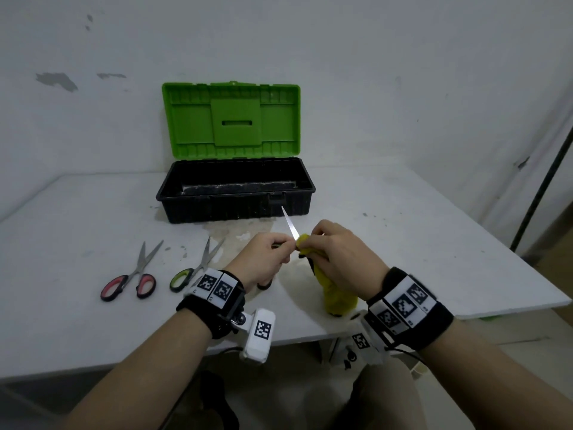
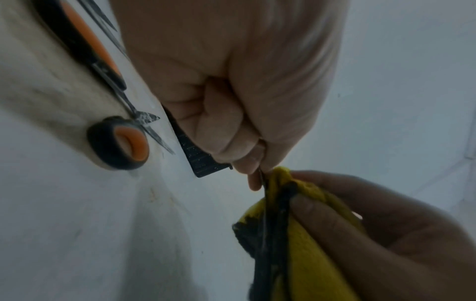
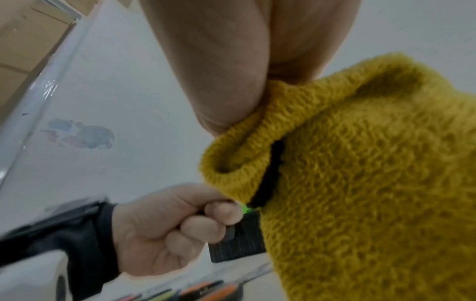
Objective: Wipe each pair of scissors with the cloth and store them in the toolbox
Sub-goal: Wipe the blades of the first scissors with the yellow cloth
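Just in front of the toolbox [image 1: 235,193], the left hand [image 1: 263,262] is gripping the scissors [image 1: 290,223] while the right hand [image 1: 338,259] is pinching the cloth [image 1: 335,293] round the blade, risking a cut if fabric slips.

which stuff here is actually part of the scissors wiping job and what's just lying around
Part of the job:
- held scissors, gripped by the left hand
- yellow cloth, pinched on the blade by the right hand
- pink-handled scissors on the table
- green-handled scissors on the table
- open toolbox

Just there:
- table
- dark pole at right
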The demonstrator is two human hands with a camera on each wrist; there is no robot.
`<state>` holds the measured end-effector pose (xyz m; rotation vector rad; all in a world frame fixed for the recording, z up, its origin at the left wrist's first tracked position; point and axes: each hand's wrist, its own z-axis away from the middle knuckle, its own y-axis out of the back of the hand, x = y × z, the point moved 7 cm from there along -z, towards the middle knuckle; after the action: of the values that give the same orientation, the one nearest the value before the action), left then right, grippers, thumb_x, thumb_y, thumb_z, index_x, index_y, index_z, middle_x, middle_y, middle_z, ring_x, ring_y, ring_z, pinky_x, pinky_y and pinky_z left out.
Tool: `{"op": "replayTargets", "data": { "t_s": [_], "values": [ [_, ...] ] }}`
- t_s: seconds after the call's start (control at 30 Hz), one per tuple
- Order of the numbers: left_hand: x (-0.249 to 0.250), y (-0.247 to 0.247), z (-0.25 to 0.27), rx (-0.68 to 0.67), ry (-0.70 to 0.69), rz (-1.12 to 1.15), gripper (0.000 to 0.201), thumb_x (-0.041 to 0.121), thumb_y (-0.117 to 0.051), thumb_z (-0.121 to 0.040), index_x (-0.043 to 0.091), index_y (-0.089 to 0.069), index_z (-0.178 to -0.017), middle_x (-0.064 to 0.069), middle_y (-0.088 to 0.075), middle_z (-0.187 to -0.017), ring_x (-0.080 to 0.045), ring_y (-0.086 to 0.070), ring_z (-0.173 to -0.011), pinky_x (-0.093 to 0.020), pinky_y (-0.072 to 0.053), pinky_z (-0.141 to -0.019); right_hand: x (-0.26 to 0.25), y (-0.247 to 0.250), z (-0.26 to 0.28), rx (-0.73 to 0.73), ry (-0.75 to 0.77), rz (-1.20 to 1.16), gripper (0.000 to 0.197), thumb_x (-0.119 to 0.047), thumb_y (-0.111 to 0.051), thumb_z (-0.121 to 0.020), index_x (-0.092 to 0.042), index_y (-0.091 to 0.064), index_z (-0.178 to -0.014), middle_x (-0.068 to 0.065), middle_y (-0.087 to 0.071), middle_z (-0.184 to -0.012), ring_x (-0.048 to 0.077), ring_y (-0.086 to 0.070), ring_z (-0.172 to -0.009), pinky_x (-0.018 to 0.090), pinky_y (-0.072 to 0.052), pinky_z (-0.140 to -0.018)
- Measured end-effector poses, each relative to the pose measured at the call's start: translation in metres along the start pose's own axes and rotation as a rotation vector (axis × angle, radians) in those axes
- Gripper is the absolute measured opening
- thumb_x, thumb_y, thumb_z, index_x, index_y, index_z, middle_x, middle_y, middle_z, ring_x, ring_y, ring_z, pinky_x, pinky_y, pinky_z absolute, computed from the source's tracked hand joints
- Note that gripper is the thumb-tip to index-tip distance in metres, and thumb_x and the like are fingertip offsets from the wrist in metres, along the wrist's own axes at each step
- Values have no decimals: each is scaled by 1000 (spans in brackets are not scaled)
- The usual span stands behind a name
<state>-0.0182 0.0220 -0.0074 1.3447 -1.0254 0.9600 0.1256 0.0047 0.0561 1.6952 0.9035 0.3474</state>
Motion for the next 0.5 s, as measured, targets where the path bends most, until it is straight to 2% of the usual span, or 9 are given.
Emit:
{"op": "replayTargets", "data": {
  "t_s": [0.1,0.27,0.4,0.5],
  "values": [
    [0,8,-5,61,-18,16,20,25,-58,-100,18,-74,-91,0,-55,-67,-8,-36,-45,-21,-30,-42,-4,-11,5,-33,25,18,19,-20,-56,-95,-21,-70,-107,2,-56,-102,19,-51,-92,24,-41,-76],
    [-6,22,-8,144,-15,55,21,24,-56,-101,13,-73,-95,1,-52,-65,-10,-33,-45,-20,-26,-39,18,-5,13,-65,-37,-6,19,-27,-58,-94,-24,-70,-108,-3,-57,-103,17,-54,-91,26,-46,-80],
    [-11,20,-11,139,-12,60,21,27,-57,-100,18,-73,-90,3,-50,-63,-10,-31,-46,-21,-25,-41,36,12,9,19,-76,-52,18,-21,-62,-91,-23,-71,-106,-2,-60,-101,17,-58,-90,23,-44,-80],
    [-12,18,-15,141,7,88,21,27,-56,-100,16,-72,-91,4,-51,-64,-11,-31,-46,-22,-25,-43,46,20,5,75,-107,-58,17,-19,-63,-89,-23,-72,-104,-3,-60,-100,13,-56,-85,15,-37,-75]
  ]
}}
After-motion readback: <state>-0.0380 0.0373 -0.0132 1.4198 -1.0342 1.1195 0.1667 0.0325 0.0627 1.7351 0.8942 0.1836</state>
